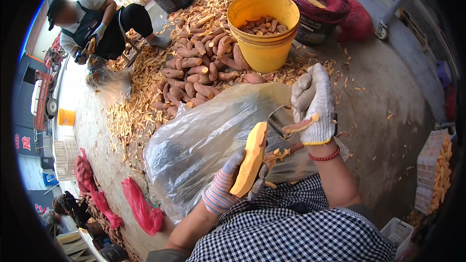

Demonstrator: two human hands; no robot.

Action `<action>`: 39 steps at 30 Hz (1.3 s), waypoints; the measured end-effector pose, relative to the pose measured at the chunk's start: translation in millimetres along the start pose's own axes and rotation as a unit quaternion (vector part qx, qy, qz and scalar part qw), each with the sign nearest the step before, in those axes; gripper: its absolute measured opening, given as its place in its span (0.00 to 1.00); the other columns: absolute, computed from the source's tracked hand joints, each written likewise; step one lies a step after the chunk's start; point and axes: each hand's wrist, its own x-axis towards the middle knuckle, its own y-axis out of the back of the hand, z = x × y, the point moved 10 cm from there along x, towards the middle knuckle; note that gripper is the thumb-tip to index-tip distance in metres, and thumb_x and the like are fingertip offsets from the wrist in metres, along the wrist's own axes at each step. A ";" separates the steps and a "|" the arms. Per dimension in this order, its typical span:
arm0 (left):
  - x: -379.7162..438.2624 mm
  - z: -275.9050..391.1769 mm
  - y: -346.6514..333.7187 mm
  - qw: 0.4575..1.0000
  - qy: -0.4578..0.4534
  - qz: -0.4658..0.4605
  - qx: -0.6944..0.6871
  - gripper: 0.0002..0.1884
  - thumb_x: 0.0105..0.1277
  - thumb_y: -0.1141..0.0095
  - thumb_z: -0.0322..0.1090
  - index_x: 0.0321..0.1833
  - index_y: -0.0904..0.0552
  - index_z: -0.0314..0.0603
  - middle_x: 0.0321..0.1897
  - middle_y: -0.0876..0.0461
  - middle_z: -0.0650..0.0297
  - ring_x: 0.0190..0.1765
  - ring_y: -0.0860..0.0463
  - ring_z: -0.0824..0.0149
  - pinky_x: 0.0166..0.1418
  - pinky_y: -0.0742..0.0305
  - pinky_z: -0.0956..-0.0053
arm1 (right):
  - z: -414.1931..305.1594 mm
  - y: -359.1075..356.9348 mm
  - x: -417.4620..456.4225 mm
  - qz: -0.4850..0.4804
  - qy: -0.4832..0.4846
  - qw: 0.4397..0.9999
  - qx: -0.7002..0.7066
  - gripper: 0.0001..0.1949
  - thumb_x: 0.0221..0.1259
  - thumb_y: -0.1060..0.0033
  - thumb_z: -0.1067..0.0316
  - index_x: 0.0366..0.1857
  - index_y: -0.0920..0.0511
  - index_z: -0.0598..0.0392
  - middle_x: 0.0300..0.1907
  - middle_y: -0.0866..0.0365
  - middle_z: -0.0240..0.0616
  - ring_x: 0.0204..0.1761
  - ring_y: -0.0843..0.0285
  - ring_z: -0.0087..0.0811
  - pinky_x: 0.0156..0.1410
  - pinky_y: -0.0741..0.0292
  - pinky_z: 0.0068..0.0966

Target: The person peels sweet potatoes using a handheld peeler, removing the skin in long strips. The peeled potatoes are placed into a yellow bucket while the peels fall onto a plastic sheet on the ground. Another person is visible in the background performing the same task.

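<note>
My left hand (233, 180), in a striped glove with grey fingertips, grips a peeled orange sweet potato (251, 158) tilted upright above my lap. My right hand (313, 102), in a white knitted glove, is closed around a peeler (280, 123); its metal frame shows left of the fist, and most of its handle is hidden. A strip of peel (301, 125) lies across the back of that glove's lower part. More peel hangs beside the sweet potato. Clear plastic sheeting (196, 142) covers my knees, and a checked apron (284, 233) my lap.
Unpeeled sweet potatoes (196, 69) are heaped ahead among peelings (134, 116). Beyond my right hand stands a yellow bucket (267, 51) holding trimmed pieces, near a black bucket (313, 25) with red netting. A seated co-worker (98, 25) is at upper left. Crates (433, 171) stand at right.
</note>
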 end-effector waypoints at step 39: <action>221.3 177.8 -87.4 0.838 -0.177 -0.010 0.517 0.24 0.74 0.52 0.45 0.69 0.32 0.43 0.56 0.24 0.66 0.60 0.28 0.74 0.65 0.36 0.80 | -69.9 50.6 222.4 -0.057 -0.081 0.973 -0.209 0.17 0.63 0.40 0.50 0.41 0.25 0.53 0.23 0.28 0.28 0.12 0.43 0.14 0.15 0.41 0.12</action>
